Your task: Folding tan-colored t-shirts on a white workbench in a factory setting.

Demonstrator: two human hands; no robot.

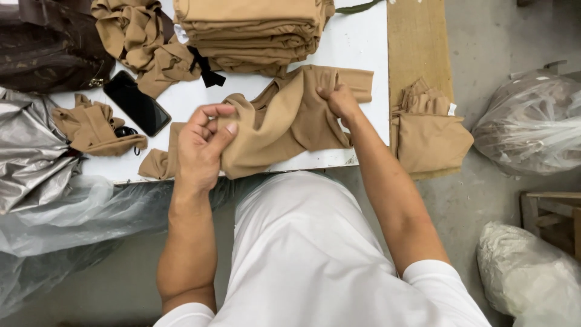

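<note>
Desk (pixel 363 42), white-topped, carries most of what is in view. Tan garment (pixel 284 121) lies across its near edge, long axis running from lower left to upper right: one end bunched at the left hand, the other a flat band pointing toward the desk's right edge. Part of it hangs slightly past the near edge.

Stack of folded tan cloth (pixel 254 30) sits at the far side of the desk, neat layers, just behind the garment. Loose heap of the same cloth (pixel 136 36) beside it on the left, with a black tie (pixel 206 69) trailing out. Smaller crumpled piece (pixel 94 127) near the left edge. Black phone (pixel 136 103) lies flat between heap and crumpled piece, angled.

Clear plastic bags on the floor to the right: upper bag (pixel 532 121) and lower bag (pixel 526 272), contents pale, not identifiable. Folded tan pile (pixel 430 133) rests on a wooden board (pixel 417 42) just right of the desk.

Left hand (pixel 203 145): knuckles toward the camera, fingers curled, thumb pressed on top, grip closed on the garment's bunched end. Right hand (pixel 340 100): arm stretched forward, fingers pinching the cloth near the band, grip closed on it.
</note>
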